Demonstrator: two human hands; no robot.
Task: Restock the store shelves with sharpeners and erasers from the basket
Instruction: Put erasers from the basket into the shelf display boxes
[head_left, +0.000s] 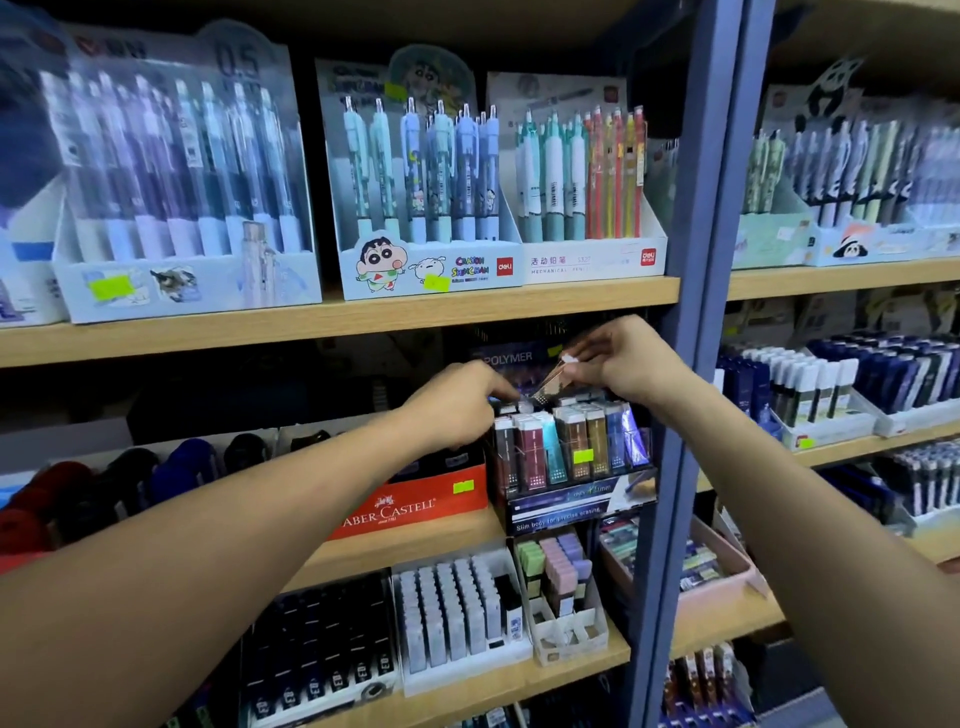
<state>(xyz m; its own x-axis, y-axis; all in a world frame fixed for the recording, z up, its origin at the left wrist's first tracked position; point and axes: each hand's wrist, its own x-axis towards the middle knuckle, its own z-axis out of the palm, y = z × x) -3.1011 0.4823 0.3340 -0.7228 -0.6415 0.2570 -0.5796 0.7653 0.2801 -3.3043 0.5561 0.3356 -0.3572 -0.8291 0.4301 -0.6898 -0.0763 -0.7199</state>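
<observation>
Dark display box (566, 512) packed with upright slim erasers (558, 449); right hand (621, 358) pinching a brown slim eraser (551, 378), left hand (457, 402) pinching at the row's tops.

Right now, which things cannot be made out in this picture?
- Basket: outside the head view.
- Left hand fingertips: hidden behind the eraser display.
- Right hand grip: item too blurred to name.
- Far-left pen box: print motion-blurred.
</observation>
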